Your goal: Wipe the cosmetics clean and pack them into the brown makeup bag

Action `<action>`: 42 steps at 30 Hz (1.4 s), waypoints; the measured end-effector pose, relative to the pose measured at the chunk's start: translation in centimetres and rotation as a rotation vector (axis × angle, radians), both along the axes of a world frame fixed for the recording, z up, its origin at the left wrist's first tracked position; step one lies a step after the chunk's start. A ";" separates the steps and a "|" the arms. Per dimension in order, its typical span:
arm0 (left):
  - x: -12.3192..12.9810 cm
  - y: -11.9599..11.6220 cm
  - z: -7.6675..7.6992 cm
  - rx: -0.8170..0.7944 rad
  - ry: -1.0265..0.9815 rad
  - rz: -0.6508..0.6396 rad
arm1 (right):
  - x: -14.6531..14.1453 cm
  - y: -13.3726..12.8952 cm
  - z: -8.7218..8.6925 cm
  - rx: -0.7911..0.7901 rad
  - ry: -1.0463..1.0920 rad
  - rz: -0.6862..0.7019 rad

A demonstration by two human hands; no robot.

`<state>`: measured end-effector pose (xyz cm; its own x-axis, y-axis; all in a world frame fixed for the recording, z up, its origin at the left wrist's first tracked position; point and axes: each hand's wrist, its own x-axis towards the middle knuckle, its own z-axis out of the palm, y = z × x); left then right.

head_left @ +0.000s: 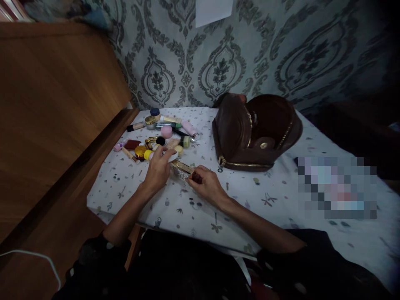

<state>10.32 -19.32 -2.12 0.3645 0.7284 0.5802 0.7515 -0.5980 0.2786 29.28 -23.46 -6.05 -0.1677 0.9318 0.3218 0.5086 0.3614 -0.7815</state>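
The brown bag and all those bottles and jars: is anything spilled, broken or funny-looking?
Nothing looks clearly spilled or broken. The bottles and jars lie jumbled, some on their sides, and the brown bag gapes wide open. Oddest is the blocky patch at the right: it hides what is there.

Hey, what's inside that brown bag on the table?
Through the open top of the brown bag, I see dark lining. The bottom is hidden by the near side and shadow, so I can't tell what lies there.
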 end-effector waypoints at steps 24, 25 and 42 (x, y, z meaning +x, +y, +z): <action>-0.6 -0.2 -1.7 -0.185 -0.289 -0.048 | 0.3 0.2 -0.1 -0.107 0.115 0.003; -0.7 0.0 -2.2 -0.231 -0.348 -0.060 | 0.3 0.3 -0.3 -0.120 0.137 -0.001; -0.4 -0.7 -3.9 -0.275 -0.279 -0.053 | 0.5 1.2 -0.4 -0.421 0.647 0.038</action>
<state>9.90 -20.06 -6.05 0.2618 0.8546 0.4484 0.5939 -0.5089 0.6231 29.78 -22.23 -6.48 -0.1010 0.9948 -0.0141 -0.1027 -0.0246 -0.9944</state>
